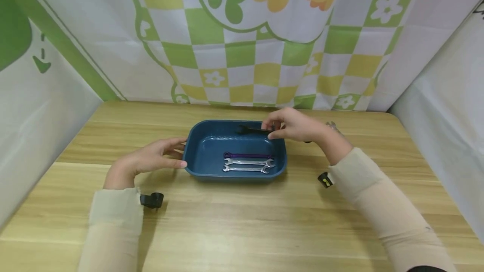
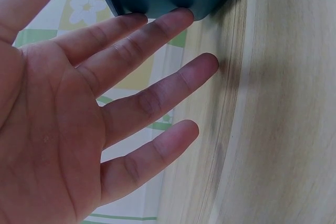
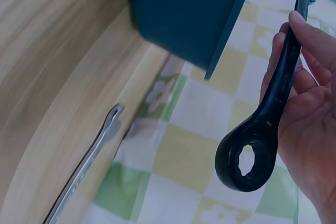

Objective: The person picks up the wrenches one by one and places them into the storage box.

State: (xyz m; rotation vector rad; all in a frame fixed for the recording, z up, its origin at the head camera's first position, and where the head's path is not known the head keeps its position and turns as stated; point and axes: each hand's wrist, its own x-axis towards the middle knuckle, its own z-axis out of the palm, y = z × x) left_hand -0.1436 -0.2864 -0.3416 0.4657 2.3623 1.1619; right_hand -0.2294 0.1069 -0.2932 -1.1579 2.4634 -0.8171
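Fingers (image 1: 277,131) pinching black wrench (image 1: 253,129) over tray (image 1: 196,137) rim, left hand (image 1: 151,160) steadying edge

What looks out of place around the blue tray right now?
One silver wrench lies on the table outside the blue tray, behind the right hand, while three wrenches lie inside. Nothing looks spilled or damaged.
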